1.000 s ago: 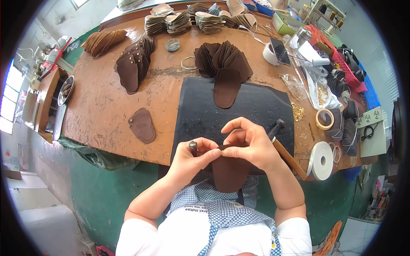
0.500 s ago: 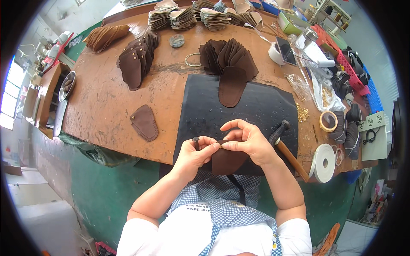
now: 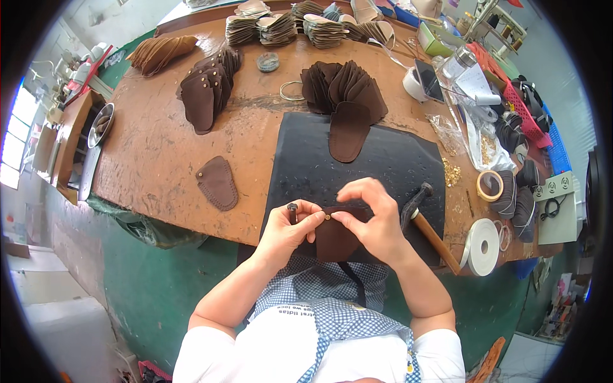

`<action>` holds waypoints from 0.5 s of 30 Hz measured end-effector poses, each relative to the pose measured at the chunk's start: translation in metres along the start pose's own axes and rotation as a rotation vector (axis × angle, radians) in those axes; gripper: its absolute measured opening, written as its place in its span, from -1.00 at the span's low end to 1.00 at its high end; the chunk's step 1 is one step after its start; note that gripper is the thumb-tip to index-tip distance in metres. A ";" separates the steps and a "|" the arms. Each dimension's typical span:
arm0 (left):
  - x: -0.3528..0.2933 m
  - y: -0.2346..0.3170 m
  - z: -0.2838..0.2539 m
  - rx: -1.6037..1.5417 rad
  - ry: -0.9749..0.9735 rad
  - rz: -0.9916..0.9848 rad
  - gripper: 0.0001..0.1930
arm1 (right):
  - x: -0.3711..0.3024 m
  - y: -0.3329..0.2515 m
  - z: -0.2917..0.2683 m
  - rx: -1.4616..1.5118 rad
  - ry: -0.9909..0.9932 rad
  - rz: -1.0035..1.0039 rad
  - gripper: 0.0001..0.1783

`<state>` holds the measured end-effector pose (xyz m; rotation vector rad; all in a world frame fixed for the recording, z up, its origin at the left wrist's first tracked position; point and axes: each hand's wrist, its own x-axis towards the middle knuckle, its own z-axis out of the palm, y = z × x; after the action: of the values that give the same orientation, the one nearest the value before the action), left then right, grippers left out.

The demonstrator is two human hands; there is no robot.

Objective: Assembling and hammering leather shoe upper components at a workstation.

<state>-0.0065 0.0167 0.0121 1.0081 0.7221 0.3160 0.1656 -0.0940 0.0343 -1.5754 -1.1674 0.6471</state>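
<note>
A dark brown leather piece (image 3: 336, 244) is pinched between thumb and fingers of my left hand (image 3: 285, 231), over the near edge of the black mat. The same hand also keeps a short dark rod-like tool (image 3: 292, 213) upright in its curled fingers. A small brass stud (image 3: 327, 216) sits at the leather's upper edge, between my two thumbs. My right hand (image 3: 372, 220) touches the leather beside the stud with its thumb tip, while its other fingers are raised and bent, apart from the thumb. On the mat to the right lies a hammer (image 3: 434, 240) with a wooden handle.
The black mat (image 3: 300, 166) bears a stitched leather piece (image 3: 349, 137) before a fanned brown stack (image 3: 345, 86). Left are a single studded piece (image 3: 217, 184) and a studded stack (image 3: 203, 96). Brass bits (image 3: 451, 172), tape rolls (image 3: 480, 247) and a phone (image 3: 428, 81) lie right.
My right hand's index finger has lifted and bent away from the leather, leaving the brass stud more exposed. My left hand keeps its pinch and the rod-like tool.
</note>
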 end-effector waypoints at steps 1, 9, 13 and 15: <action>0.000 0.002 0.001 -0.004 0.002 0.002 -0.83 | -0.001 -0.001 0.000 -0.317 0.099 -0.289 -0.72; -0.005 0.002 0.004 0.127 0.003 0.084 -0.82 | -0.003 -0.009 0.001 -0.551 0.040 -0.572 -0.80; -0.006 0.008 0.001 0.114 -0.050 0.075 -0.82 | 0.001 -0.007 -0.006 -0.540 -0.036 -0.653 -0.82; -0.007 0.011 -0.003 0.071 -0.109 0.002 -0.82 | 0.005 -0.009 -0.010 -0.472 -0.142 -0.716 -0.81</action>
<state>-0.0125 0.0201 0.0235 1.0849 0.6376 0.2364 0.1731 -0.0940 0.0465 -1.3425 -1.9565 0.0006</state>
